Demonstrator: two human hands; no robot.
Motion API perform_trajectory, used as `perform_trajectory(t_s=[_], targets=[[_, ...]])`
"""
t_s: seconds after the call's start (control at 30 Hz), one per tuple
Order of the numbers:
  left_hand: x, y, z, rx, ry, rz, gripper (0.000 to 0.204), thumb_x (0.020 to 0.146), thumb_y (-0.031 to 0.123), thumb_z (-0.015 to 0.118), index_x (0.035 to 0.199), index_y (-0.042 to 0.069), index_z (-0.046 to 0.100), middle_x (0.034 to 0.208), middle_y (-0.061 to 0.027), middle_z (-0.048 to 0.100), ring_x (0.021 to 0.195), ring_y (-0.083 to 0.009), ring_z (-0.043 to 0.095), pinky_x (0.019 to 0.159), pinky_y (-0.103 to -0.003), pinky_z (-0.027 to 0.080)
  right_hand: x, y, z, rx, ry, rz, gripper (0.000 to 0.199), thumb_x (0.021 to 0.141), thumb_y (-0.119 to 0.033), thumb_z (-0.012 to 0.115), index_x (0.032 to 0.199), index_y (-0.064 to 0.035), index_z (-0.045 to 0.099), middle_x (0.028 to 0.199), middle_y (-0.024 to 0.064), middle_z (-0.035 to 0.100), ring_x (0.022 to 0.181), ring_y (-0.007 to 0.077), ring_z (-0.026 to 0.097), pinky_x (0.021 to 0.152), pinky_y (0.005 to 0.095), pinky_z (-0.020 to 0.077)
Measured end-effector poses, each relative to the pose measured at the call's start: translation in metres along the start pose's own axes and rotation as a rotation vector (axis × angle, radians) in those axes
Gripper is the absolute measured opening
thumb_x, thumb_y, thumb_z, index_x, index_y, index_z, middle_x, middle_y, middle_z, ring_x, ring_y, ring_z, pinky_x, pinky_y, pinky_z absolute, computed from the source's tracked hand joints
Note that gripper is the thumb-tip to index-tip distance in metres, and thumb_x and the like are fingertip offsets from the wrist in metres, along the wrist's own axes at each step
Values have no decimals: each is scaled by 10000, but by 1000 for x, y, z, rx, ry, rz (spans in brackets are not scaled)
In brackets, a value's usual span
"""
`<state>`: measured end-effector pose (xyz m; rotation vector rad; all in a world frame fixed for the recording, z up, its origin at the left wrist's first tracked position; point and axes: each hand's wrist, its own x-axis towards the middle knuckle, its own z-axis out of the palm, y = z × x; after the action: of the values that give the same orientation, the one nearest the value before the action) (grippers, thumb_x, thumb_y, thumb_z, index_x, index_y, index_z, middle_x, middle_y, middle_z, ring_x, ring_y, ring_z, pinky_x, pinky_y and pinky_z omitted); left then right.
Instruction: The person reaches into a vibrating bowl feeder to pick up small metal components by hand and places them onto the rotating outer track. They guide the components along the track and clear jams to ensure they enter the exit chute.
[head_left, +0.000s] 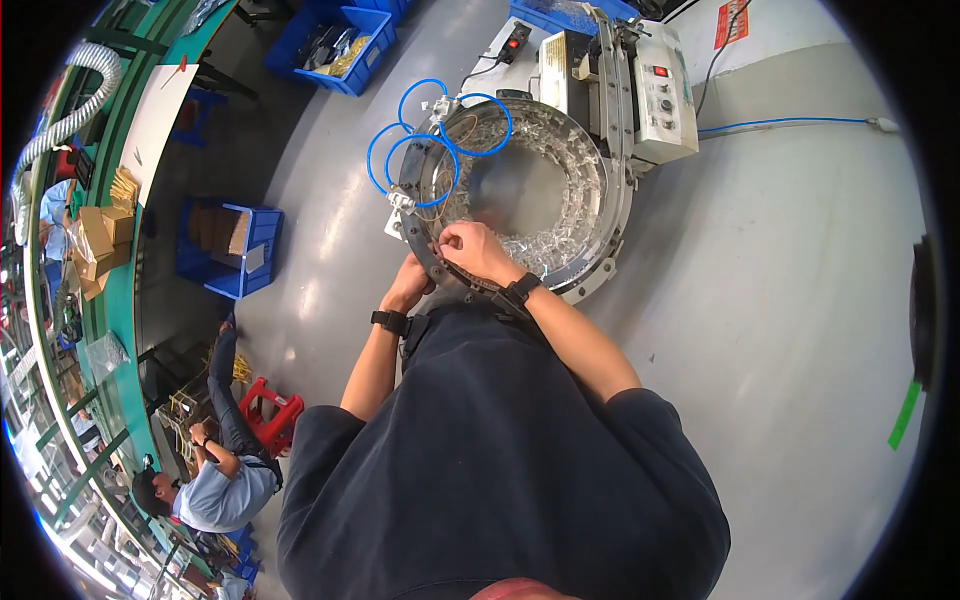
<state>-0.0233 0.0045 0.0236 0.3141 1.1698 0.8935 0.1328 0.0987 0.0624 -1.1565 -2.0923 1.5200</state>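
**A:** What sort of room is this?

**B:** A workshop with a smooth, glossy grey floor [780, 300]. Far off to the left of the hands runs a long green workbench [120, 290] with brown cardboard boxes [95, 245] stacked on it, and a ribbed grey hose [60, 120] curves above it. Blue plastic crates [232, 248] stand on the floor between that bench and the hands. Behind and to the left, another person [215, 480] in a light blue shirt sits low beside a red stool [272, 412].

**A:** And right at the hands?

**B:** A round metal feeder bowl [520, 195], shiny inside, with a heap of small clear, glinting parts along its stepped track. Thin blue tubing [420, 140] loops over its far left rim. Beyond it stands a boxy cream control unit [660, 90].

**A:** How do the hands sit?

**B:** The right hand [478, 250] is curled in a narrow pinch on the bowl's near rim; whatever it pinches is too small to tell. The left hand [412, 280] is closed against the rim's dark outer edge just below, touching it. Both wrists wear dark bands.
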Motion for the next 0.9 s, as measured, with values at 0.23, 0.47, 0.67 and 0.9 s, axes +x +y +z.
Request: perform_trajectory(t_s=[0.23,0.47,0.67,0.9], targets=[[-8,8,7,62,-2,-12,147,968,146,484,998,89,616,627,53,489,401,-40,352,351,-211,217,2,4,3,104,143,-15,155,770,-164,650,819,-17,661,769,131,653,692,274,648,637,383,505],[-8,6,5,-20,137,57,148,973,148,485,1023,89,611,645,41,526,397,-44,367,348,-220,220,-7,15,-9,-29,420,112,151,768,-151,680,878,-49,669,838,123,641,758,274,650,675,381,507],[-1,4,5,-152,122,28,121,981,164,475,947,126,584,651,51,512,412,-47,378,343,-221,226,-10,9,-5,-62,70,-67,130,771,-143,667,892,-97,673,860,113,632,796,302,639,698,404,510],[-1,7,17,-185,152,32,136,986,184,472,874,156,545,648,68,482,439,-37,395,348,-210,233,-20,23,-15,-161,221,71,125,774,-140,645,888,-102,680,836,114,642,775,322,639,681,423,509]])
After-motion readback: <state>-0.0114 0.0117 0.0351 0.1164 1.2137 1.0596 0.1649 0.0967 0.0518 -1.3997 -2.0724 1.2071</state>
